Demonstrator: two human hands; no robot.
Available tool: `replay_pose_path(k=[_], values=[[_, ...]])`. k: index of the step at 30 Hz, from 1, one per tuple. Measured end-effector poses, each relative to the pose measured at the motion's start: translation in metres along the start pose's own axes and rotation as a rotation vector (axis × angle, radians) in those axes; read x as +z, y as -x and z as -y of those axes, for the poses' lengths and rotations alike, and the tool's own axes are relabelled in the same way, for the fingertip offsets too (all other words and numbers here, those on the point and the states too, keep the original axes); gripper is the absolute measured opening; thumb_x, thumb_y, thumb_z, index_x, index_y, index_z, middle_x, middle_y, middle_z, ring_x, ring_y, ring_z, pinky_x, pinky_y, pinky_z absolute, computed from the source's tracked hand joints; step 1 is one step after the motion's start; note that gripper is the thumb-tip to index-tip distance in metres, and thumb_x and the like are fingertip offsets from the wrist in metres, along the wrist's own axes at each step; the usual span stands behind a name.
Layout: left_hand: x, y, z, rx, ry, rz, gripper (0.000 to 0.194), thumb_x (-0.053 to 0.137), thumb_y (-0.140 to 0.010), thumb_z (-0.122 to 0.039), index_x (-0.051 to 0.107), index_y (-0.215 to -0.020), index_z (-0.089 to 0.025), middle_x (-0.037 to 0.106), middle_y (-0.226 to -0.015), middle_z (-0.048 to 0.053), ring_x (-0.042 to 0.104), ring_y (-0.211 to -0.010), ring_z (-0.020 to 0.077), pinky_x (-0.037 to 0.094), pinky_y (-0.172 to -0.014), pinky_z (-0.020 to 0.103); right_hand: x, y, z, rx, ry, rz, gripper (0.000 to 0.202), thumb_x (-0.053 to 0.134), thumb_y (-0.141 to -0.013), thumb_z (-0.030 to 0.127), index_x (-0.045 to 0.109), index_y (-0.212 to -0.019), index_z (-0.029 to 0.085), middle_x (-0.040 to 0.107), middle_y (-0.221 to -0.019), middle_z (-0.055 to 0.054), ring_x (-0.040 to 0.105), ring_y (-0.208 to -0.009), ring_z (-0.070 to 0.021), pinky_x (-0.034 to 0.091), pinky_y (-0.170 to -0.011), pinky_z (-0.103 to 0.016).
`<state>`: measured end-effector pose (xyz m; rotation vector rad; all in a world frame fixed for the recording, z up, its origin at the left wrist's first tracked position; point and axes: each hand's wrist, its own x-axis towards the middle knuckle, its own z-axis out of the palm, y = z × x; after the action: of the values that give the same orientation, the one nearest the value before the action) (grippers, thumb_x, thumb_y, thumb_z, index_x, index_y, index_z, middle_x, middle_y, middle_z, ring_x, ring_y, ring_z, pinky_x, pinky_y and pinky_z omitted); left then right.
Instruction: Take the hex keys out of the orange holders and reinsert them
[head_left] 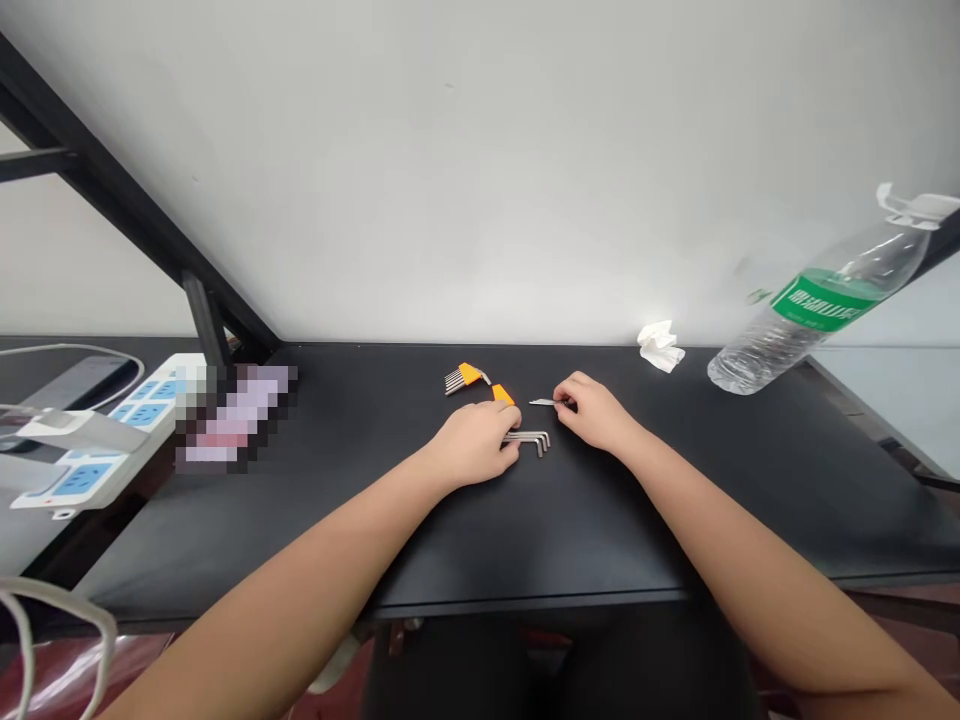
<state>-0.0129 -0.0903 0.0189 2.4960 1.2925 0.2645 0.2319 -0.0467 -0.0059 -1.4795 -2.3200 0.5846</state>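
Note:
Near the middle of the black table, my left hand is closed around a few L-shaped hex keys. Their bent ends stick out to the right of the fingers. An orange plastic holder shows just beyond these fingers, partly hidden by them. Behind it lies another orange holder with several hex keys in it. To the right, my right hand pinches slim silver metal pieces that look like hex keys. Their points face left, and the fingertips hide the other end.
The black table meets a white wall behind. A crumpled tissue and a large clear water bottle stand at the back right. On the left are a power strip with plugs and cables, and a blurred-out item.

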Motion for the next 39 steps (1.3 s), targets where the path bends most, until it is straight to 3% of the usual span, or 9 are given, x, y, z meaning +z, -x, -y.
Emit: replay_pose_path(k=[10, 22, 25, 28, 32, 36, 39], values=[[0.016, -0.008, 0.001, -0.087, 0.043, -0.092, 0.014, 0.061, -0.093, -0.034, 0.060, -0.093, -0.021, 0.063, -0.102, 0.005, 0.064, -0.088, 0.0199, 0.048, -0.069, 0.030, -0.006, 0.018, 0.036, -0.101, -0.041, 0.170, 0.021, 0.054, -0.090, 0.012, 0.070, -0.100, 0.021, 0.062, -0.104, -0.005, 0.062, -0.086, -0.0161, 0.050, -0.080, -0.030], [0.017, -0.010, 0.002, -0.103, 0.152, -0.151, 0.024, 0.070, -0.089, -0.036, 0.063, -0.106, -0.021, 0.059, -0.109, 0.007, 0.062, -0.098, 0.0223, 0.054, -0.080, 0.034, -0.002, 0.018, 0.041, -0.057, -0.007, 0.160, 0.009, 0.061, -0.091, 0.025, 0.065, -0.098, 0.021, 0.059, -0.105, -0.006, 0.059, -0.085, -0.0174, 0.049, -0.076, -0.031], [0.013, -0.008, 0.004, -0.066, 0.190, -0.195, 0.020, 0.066, -0.088, -0.028, 0.063, -0.106, -0.020, 0.061, -0.107, 0.007, 0.062, -0.096, 0.0210, 0.053, -0.081, 0.032, -0.002, 0.019, 0.041, -0.061, 0.011, 0.145, 0.009, 0.063, -0.091, 0.025, 0.064, -0.098, 0.021, 0.059, -0.104, -0.006, 0.059, -0.086, -0.0181, 0.049, -0.076, -0.032], [0.008, -0.008, 0.015, -0.148, 0.155, -0.214, 0.021, 0.056, -0.088, -0.020, 0.064, -0.108, -0.019, 0.067, -0.103, 0.007, 0.065, -0.091, 0.0203, 0.053, -0.080, 0.032, -0.002, 0.020, 0.041, -0.112, 0.025, 0.099, 0.007, 0.064, -0.091, 0.024, 0.065, -0.097, 0.021, 0.059, -0.103, -0.007, 0.057, -0.091, -0.0200, 0.049, -0.080, -0.033], [0.006, -0.010, 0.032, -0.289, 0.026, -0.152, 0.035, 0.055, -0.093, -0.030, 0.065, -0.126, -0.024, 0.071, -0.106, 0.006, 0.068, -0.095, 0.0230, 0.052, -0.076, 0.032, -0.001, 0.022, 0.048, -0.206, 0.084, 0.112, 0.005, 0.064, -0.094, 0.024, 0.068, -0.094, 0.021, 0.059, -0.098, -0.007, 0.054, -0.091, -0.0211, 0.048, -0.084, -0.036], [0.007, -0.011, 0.035, -0.263, -0.003, -0.138, 0.032, 0.056, -0.096, -0.045, 0.073, -0.119, -0.032, 0.069, -0.115, 0.004, 0.067, -0.095, 0.0212, 0.053, -0.074, 0.030, -0.001, 0.024, 0.057, -0.236, 0.181, 0.117, 0.006, 0.062, -0.093, 0.020, 0.067, -0.088, 0.020, 0.059, -0.094, -0.007, 0.053, -0.088, -0.0214, 0.045, -0.082, -0.037], [0.007, -0.012, 0.033, -0.256, -0.018, -0.160, 0.034, 0.061, -0.092, -0.054, 0.077, -0.109, -0.030, 0.068, -0.112, 0.004, 0.067, -0.093, 0.0213, 0.053, -0.073, 0.030, -0.001, 0.028, 0.061, -0.259, 0.261, 0.124, 0.008, 0.061, -0.091, 0.017, 0.066, -0.085, 0.020, 0.059, -0.093, -0.008, 0.052, -0.087, -0.0219, 0.042, -0.077, -0.037]])
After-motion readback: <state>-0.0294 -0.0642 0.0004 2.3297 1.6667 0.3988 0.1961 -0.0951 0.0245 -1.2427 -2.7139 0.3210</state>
